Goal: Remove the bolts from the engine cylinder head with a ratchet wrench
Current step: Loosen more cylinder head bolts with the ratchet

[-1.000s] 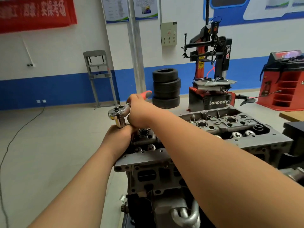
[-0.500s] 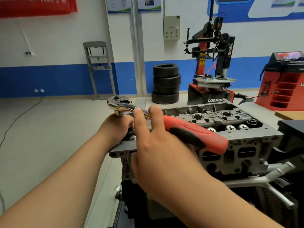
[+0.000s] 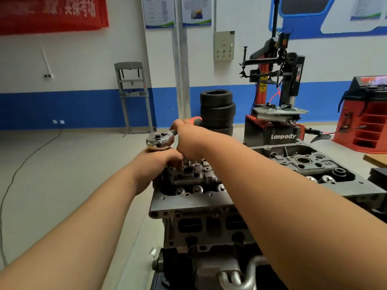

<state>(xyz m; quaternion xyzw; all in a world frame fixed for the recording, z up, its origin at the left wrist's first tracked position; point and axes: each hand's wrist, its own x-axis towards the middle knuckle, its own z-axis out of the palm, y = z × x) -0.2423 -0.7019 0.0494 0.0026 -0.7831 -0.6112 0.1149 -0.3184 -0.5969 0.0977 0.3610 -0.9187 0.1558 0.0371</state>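
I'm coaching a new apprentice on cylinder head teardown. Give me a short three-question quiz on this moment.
1. True or false: the right hand grips the ratchet wrench by its handle.
2. Where is the left hand? A) flat on the floor; B) directly under the wrench's head, at the far left corner of the cylinder head; C) hanging at the person's side.
3. Fill in: the tip of the wrench handle showing past the right hand is coloured ____.
Key: 1 true; 2 B; 3 red.
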